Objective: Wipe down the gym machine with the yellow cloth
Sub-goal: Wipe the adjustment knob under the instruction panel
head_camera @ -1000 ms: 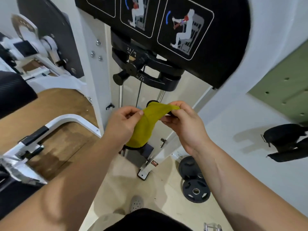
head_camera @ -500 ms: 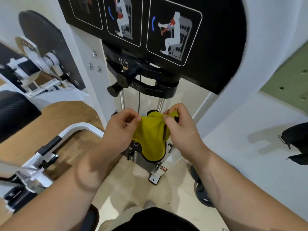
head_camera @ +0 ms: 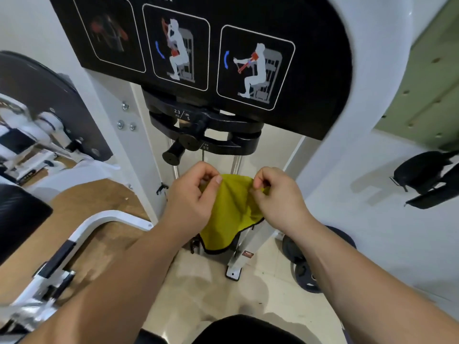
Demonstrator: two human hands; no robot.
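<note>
Yellow cloth (head_camera: pixel 229 214) hangs — pinched by left hand (head_camera: pixel 191 202), right hand (head_camera: pixel 278 197).

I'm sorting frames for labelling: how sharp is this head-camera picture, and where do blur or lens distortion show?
Head view: the yellow cloth, left hand and right hand are fairly sharp; the leftmost pictogram and the white bar at lower left are smeared; the wide lens makes the white upright lean; light is soft, with a faint shadow beside the black pad.

Both forearms (head_camera: pixel 119 281): bare to the frame edge, as are the left hand (head_camera: pixel 191 202) and right hand (head_camera: pixel 280 202). Lower centre: black fabric garment (head_camera: pixel 248 330), type indeterminate.
</note>
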